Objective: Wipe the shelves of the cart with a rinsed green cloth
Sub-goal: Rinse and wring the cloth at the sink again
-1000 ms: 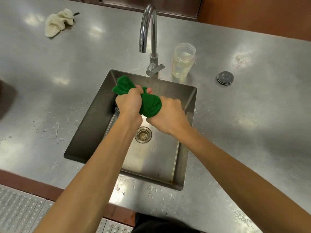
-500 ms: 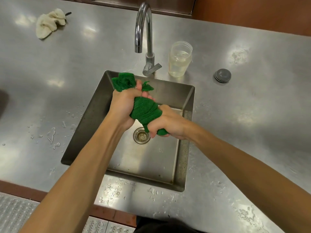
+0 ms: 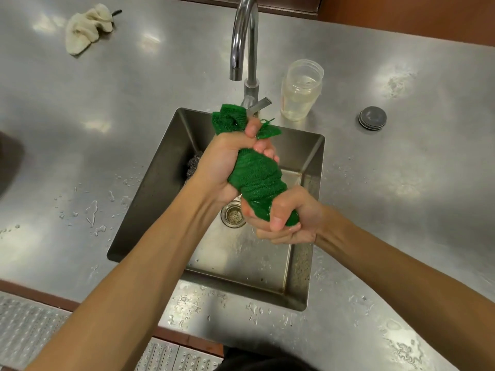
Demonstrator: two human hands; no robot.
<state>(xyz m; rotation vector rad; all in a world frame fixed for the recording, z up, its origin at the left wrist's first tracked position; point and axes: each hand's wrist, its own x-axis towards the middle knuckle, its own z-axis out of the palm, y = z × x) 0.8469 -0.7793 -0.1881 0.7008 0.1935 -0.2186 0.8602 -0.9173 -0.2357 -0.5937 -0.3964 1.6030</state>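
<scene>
Both my grips, left hand (image 3: 223, 163) and right hand (image 3: 290, 222), clamp the green cloth (image 3: 257, 175) over the sink (image 3: 158, 183); weak twisting leaves it dripping.

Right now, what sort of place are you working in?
Probably a commercial kitchen or bar wash-up area: a stainless steel counter, an inset sink with a gooseneck tap, and the green cloth gripped over it.

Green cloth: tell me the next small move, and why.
Probably a firm twist, hands turning opposite ways, over the sink. The left hand grips the upper end of the green cloth, the right hand its lower end, and it is wound into a tight roll above the drain. Wet glints near the right hand suggest it holds water.
</scene>
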